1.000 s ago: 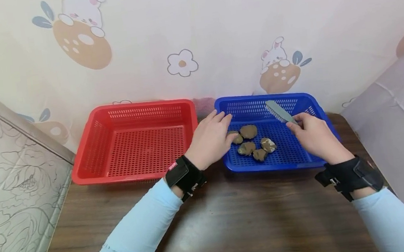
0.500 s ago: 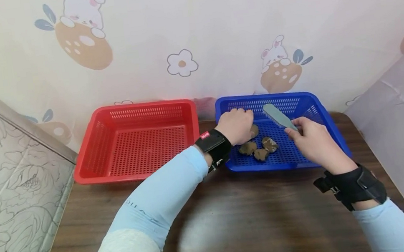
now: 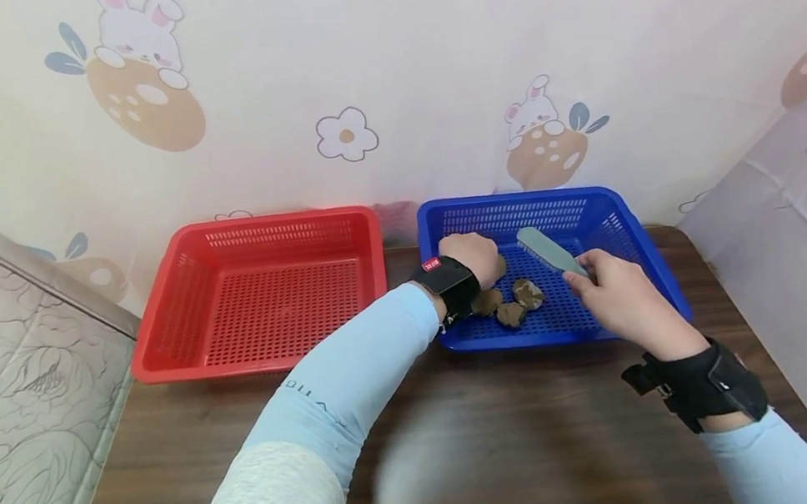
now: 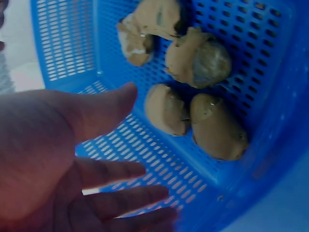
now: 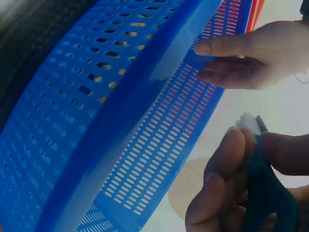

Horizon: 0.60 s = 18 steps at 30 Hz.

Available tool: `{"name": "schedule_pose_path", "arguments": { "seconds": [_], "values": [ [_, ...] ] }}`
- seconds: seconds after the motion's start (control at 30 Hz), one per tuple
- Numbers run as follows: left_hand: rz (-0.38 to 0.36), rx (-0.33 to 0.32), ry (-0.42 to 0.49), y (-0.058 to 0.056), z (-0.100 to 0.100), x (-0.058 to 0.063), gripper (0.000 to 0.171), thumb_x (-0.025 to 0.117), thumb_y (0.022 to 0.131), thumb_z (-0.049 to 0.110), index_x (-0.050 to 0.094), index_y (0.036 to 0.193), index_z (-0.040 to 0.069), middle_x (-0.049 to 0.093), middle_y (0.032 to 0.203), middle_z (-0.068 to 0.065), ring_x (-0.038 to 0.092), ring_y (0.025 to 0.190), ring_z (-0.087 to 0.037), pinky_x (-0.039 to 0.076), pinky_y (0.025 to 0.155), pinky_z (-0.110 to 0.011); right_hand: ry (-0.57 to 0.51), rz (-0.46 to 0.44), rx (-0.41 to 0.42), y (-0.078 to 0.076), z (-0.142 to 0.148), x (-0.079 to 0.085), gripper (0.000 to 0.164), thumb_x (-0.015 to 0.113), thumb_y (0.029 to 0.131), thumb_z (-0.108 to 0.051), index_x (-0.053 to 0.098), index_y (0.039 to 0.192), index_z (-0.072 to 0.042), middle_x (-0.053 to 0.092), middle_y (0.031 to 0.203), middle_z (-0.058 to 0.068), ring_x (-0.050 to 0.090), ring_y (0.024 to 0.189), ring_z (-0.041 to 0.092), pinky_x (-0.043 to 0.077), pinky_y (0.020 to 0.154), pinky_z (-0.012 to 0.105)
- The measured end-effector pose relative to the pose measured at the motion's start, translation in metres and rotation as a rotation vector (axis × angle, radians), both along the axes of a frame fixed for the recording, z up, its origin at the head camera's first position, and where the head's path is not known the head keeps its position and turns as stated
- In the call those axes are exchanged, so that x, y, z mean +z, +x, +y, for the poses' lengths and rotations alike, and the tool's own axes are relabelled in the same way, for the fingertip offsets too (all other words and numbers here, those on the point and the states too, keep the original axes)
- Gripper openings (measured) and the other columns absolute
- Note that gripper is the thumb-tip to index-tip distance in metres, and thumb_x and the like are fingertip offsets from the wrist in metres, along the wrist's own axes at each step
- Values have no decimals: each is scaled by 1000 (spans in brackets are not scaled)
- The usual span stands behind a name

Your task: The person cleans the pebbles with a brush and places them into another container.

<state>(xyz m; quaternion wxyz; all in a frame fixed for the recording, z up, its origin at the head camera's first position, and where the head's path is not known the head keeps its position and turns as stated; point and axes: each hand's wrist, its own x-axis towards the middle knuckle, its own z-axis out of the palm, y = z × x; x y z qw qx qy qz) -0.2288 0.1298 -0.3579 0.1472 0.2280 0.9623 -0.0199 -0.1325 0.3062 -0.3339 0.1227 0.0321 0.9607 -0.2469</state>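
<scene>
My left hand [image 3: 475, 256] reaches down into the blue basket [image 3: 558, 337], its fingers hidden in the head view. The left wrist view shows thumb and fingers spread apart with nothing between them. They are close to several brown, mud-coated stones, among them a rounded stone [image 4: 166, 108] and a longer stone [image 4: 217, 126] lying side by side. More muddy stones show in the head view, one with pale patches [image 3: 528, 294]. Over the right part of the same basket, my right hand [image 3: 623, 292] grips a grey-green brush [image 3: 547, 249] by its handle, the bristled end pointing up and left.
A red basket [image 3: 199, 371] with slotted sides stands left of the blue one, across a narrow gap. Both sit at the back of the brown wooden table [image 3: 547, 436], against a wall covering [image 3: 412, 74] printed with rabbits.
My left hand has moved right and down, from the gap between the baskets into the blue basket over the stones. The brush in my right hand has lowered slightly.
</scene>
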Motion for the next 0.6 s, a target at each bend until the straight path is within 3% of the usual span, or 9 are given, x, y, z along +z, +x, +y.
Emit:
{"name": "schedule_pose_path", "arguments": {
  "seconds": [0.1, 0.23, 0.33, 0.47, 0.53, 0.6],
  "values": [
    [-12, 28, 37, 2, 1, -5, 20, 51, 94, 25, 68, 85, 20, 63, 78, 5, 55, 66, -8, 52, 56, -29, 3, -6, 1, 1, 1, -1, 55, 33, 99, -46, 39, 127, 1, 53, 93, 15, 50, 67, 21, 38, 47, 28],
    [6, 15, 72, 2, 4, -12, 21, 51, 94, 24, 70, 86, 20, 67, 84, 5, 60, 70, -8, 55, 60, -30, -4, -9, -1, 3, 1, -4, 53, 35, 99, -44, 39, 128, 1, 54, 94, 16, 49, 66, 20, 38, 46, 28],
    [-1, 50, 75, 2, 10, -19, 22, 52, 94, 26, 68, 106, 18, 67, 103, -2, 63, 90, -17, 56, 74, -34, -2, -13, -3, 4, 2, -5, 51, 36, 100, -41, 39, 128, 1, 54, 94, 16, 49, 65, 20, 38, 45, 28],
    [-61, 130, 53, 0, 14, -25, 44, 55, 90, 30, 52, 130, 13, 55, 128, -11, 53, 116, -28, 51, 92, -41, -6, -21, -2, 5, 3, -8, 53, 36, 100, -43, 38, 130, 0, 53, 92, 15, 48, 62, 19, 37, 44, 28],
    [-88, 127, 54, 0, 13, -25, 42, 58, 89, 29, 55, 127, 12, 57, 124, -9, 53, 113, -25, 52, 91, -39, -5, -19, 0, 5, 3, -9, 54, 36, 99, -44, 37, 131, 0, 53, 91, 14, 47, 60, 19, 37, 44, 28],
    [-118, 89, 77, 0, 11, -24, 25, 56, 90, 24, 63, 112, 13, 61, 106, -5, 57, 97, -19, 54, 81, -33, -5, -11, 1, 5, 4, -9, 55, 36, 99, -44, 38, 131, 0, 53, 90, 14, 47, 61, 19, 37, 44, 28]
  ]
}}
